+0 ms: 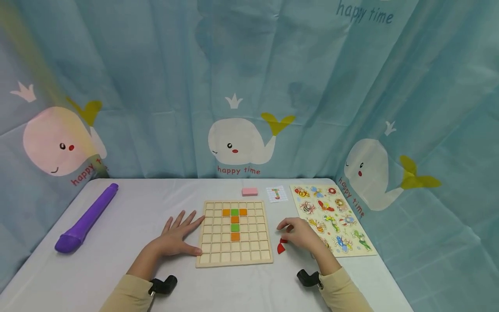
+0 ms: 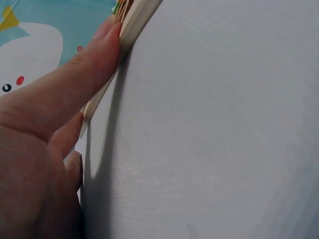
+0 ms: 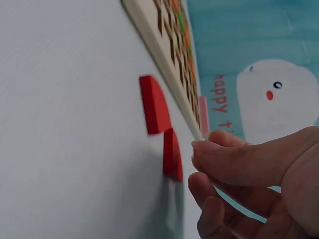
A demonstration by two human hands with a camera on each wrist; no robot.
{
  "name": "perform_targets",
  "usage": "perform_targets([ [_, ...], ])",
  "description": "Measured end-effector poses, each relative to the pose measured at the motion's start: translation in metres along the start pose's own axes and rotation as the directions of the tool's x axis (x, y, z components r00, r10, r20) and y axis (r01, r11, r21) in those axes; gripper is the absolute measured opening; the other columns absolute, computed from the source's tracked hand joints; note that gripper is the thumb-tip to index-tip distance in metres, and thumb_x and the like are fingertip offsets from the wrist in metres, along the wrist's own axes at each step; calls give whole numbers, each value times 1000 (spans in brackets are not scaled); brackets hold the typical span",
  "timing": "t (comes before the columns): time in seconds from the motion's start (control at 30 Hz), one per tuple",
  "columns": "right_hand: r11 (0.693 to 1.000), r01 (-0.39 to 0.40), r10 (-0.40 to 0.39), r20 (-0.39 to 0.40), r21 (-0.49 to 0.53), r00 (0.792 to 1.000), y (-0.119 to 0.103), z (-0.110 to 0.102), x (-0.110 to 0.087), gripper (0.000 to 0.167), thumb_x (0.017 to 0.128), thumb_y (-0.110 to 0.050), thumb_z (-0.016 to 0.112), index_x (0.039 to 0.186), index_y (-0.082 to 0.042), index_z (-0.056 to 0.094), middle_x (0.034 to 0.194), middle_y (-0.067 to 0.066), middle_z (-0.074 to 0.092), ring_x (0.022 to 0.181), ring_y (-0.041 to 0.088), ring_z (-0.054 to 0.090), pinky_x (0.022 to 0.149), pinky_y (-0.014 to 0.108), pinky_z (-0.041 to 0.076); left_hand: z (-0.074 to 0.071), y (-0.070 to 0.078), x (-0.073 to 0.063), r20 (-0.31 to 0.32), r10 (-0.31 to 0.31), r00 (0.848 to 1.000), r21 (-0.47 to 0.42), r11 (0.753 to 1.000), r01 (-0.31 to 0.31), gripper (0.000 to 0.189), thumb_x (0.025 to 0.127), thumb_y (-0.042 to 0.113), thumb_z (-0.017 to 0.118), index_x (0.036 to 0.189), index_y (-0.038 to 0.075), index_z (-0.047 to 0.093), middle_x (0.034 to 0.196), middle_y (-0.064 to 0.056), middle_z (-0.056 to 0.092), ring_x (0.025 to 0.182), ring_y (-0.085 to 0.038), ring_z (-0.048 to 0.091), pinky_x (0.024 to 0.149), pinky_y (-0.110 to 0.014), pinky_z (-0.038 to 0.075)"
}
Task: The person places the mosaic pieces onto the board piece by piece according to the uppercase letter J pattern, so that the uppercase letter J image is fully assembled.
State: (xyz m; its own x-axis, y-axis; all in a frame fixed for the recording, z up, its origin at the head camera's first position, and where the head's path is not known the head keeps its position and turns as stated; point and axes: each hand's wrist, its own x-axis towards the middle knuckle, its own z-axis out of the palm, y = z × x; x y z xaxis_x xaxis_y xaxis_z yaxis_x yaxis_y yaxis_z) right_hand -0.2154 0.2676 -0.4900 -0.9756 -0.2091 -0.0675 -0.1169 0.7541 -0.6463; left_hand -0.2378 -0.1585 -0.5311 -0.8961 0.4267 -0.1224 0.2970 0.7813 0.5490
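A square wooden grid board (image 1: 234, 251) lies in the middle of the table, several orange and green square tiles (image 1: 235, 219) set in it in a T shape. My left hand (image 1: 175, 238) has its fingers spread along the board's left edge, thumb (image 2: 102, 42) touching the side near the front corner. Right of the board, two red quarter-round pieces (image 3: 155, 104) lie corner to corner on the table. Close over them is my right hand (image 1: 299, 234), fingers bent, a gap between thumb and index finger in the head view. Nothing shows in its fingers.
Behind the board sit a pink block (image 1: 250, 191) and a small card (image 1: 277, 193) with a coloured tile pattern. An insect puzzle board (image 1: 356, 223) lies at the right, partly under my right hand in view. A purple microphone-shaped object (image 1: 87, 219) lies far left.
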Motion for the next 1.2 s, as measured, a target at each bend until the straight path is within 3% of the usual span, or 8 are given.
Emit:
perform_targets([
  [0.27,999,18,-17,44,-32,999,14,-4,-3,20,82,-4,81,96,-16,74,89,-3,65,82,14,57,72,28,48,-4,5,-2,8,2,1000,41,999,-3,116,66,73,79,160,24,31,169,-17,12,154,-47,-6,118,-69,-9],
  [0.57,998,26,-22,78,-50,997,14,-5,-2,12,83,-9,82,90,-14,74,82,-6,65,77,12,55,69,27,47,-4,3,-1,0,2,1000,22,1000,-2,116,66,71,81,160,23,32,169,-18,13,154,-48,-6,118,-69,-10],
  [0.77,996,37,-28,106,-78,994,12,-7,-3,8,88,-11,78,92,-16,74,81,-7,63,74,12,53,66,26,45,-1,2,0,-2,1,1000,10,1000,-1,116,65,71,81,160,24,32,169,-18,12,154,-47,-7,118,-68,-11],
  [0.9,996,49,-43,80,-81,996,8,-7,0,4,92,-17,75,95,-19,73,83,-7,63,74,12,54,65,26,46,0,1,-1,-12,14,1000,1,1000,-14,116,65,70,81,159,24,33,168,-20,14,153,-49,-6,117,-69,-12],
  [1.2,990,139,-141,50,32,989,-13,-3,6,11,92,-20,76,100,-16,70,86,-6,65,77,10,58,68,25,50,0,2,0,10,-12,1000,30,999,12,117,65,73,80,160,25,31,170,-16,12,154,-47,-7,118,-68,-10],
])
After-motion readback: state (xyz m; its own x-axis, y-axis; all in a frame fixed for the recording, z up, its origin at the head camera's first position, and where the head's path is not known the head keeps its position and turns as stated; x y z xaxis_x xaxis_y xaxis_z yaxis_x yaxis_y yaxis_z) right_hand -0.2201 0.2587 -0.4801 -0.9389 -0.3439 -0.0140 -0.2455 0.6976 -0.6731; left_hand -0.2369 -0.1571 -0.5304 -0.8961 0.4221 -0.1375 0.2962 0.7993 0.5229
